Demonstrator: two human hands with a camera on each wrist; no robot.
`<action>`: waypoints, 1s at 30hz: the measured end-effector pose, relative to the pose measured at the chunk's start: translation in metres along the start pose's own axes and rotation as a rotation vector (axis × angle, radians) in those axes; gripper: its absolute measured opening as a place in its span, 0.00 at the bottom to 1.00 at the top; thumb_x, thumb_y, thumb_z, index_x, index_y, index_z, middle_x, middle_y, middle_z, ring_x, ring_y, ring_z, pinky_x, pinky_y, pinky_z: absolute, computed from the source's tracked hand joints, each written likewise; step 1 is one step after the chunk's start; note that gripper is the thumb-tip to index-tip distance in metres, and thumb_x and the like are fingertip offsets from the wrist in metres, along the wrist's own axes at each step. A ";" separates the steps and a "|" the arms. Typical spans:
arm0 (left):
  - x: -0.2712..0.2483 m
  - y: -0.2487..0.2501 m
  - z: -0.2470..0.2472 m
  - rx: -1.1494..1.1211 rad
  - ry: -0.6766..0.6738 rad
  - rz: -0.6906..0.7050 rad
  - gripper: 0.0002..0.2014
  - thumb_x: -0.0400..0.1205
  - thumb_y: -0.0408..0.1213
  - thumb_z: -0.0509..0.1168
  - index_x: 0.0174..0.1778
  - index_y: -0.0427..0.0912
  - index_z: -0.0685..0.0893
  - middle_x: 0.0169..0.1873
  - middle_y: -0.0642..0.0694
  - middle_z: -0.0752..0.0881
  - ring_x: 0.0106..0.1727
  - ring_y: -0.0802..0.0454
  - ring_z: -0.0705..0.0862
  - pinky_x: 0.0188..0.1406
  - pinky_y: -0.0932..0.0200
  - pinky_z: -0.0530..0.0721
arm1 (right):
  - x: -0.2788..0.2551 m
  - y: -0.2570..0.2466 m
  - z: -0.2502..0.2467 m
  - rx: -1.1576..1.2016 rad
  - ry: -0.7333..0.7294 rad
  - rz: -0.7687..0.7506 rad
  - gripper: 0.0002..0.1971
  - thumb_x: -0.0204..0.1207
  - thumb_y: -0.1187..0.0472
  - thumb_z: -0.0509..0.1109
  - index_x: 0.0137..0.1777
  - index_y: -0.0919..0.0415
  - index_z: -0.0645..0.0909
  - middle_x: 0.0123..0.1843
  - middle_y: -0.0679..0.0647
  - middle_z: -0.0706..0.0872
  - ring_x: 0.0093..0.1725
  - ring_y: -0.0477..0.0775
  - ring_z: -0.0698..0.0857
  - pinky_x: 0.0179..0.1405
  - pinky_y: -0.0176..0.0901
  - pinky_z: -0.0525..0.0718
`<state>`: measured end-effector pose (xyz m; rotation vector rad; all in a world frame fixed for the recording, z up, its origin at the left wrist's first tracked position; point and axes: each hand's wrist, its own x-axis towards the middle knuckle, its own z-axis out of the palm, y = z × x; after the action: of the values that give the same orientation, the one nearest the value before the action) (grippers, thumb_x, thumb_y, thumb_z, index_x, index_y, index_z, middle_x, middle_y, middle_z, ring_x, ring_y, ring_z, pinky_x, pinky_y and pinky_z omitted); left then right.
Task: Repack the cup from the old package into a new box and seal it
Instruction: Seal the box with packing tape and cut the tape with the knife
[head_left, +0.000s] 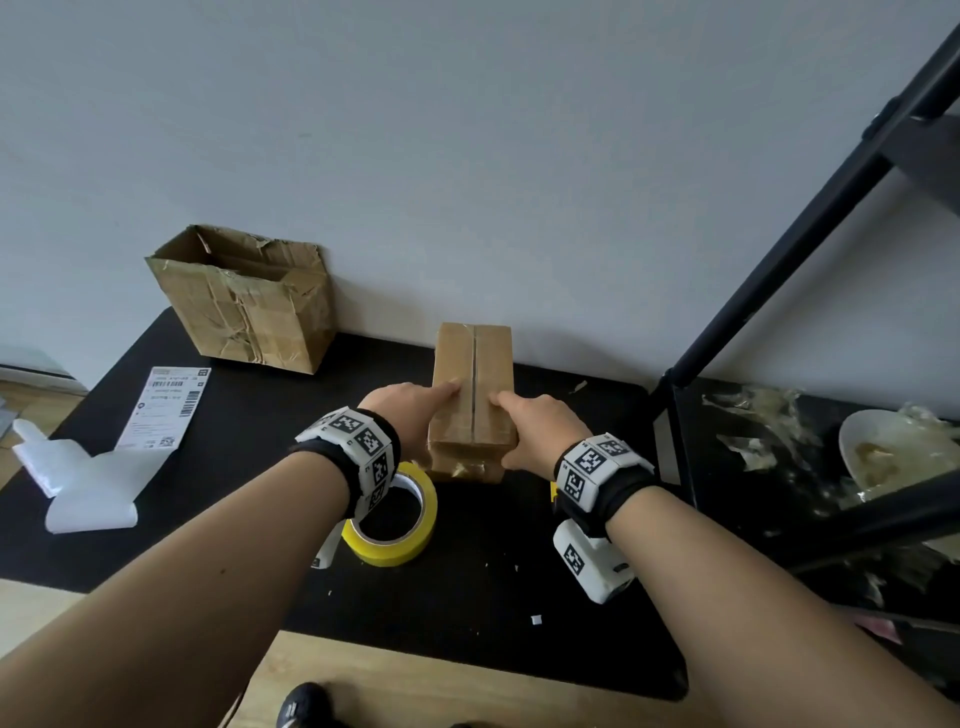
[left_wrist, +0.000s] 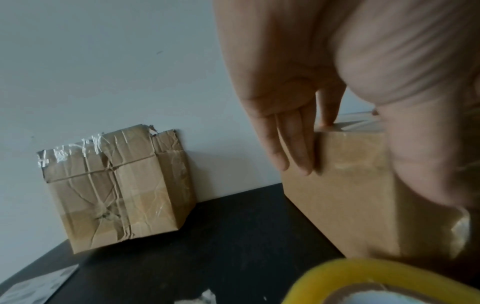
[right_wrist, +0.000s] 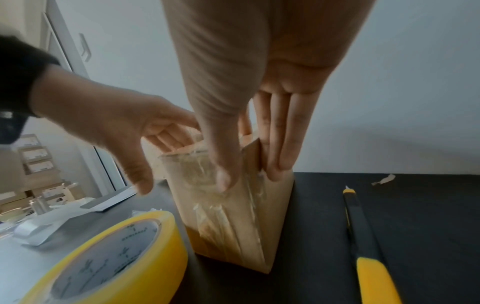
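- The new box (head_left: 472, 395) stands near the back edge of the tabletop (head_left: 260, 519), its flaps folded shut with a seam down the middle of the top. Clear tape shows on its near end, wrinkled in the right wrist view; how far it runs along the seam I cannot tell.
- The left hand (head_left: 402, 415) presses straight fingers on the top beside the seam, thumb loose at the near end. Its grip holds nothing.
- The right hand (head_left: 540, 431) lies flat against the right side, thumb pressing the taped end. This grip too is flat, closed on nothing.
- The cup is presumably inside, unseen. Judged so, the box is light, stiff at the corners, springy at the flaps, its load fragile.
- Best held by the two long side walls, away from slippery tape.
- The tape roll (head_left: 395, 519) lies just in front. The old package (head_left: 249, 306) stands open towards the back left corner.
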<state>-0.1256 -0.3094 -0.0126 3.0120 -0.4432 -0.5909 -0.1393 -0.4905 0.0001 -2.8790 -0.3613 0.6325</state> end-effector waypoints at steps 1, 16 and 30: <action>0.000 -0.002 -0.002 0.012 -0.039 0.005 0.55 0.66 0.45 0.79 0.82 0.58 0.48 0.61 0.47 0.82 0.62 0.47 0.81 0.55 0.53 0.81 | -0.001 0.002 -0.004 0.009 -0.038 -0.013 0.41 0.68 0.59 0.79 0.79 0.51 0.63 0.66 0.58 0.81 0.63 0.61 0.83 0.61 0.53 0.83; 0.003 0.001 -0.003 0.023 0.050 0.028 0.44 0.71 0.47 0.76 0.81 0.55 0.59 0.58 0.45 0.83 0.58 0.46 0.82 0.57 0.53 0.82 | 0.002 0.001 -0.001 -0.011 0.059 -0.017 0.35 0.70 0.58 0.78 0.76 0.51 0.68 0.63 0.58 0.83 0.61 0.61 0.83 0.58 0.50 0.83; 0.003 -0.031 0.001 -0.250 0.163 -0.199 0.42 0.75 0.35 0.71 0.81 0.55 0.55 0.55 0.42 0.86 0.55 0.43 0.85 0.54 0.47 0.85 | 0.002 -0.019 -0.008 0.223 0.008 -0.090 0.23 0.74 0.62 0.70 0.71 0.57 0.77 0.55 0.55 0.88 0.56 0.54 0.85 0.61 0.47 0.82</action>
<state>-0.1145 -0.2802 -0.0180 2.8496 -0.0558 -0.3724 -0.1382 -0.4728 0.0103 -2.6371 -0.3894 0.6039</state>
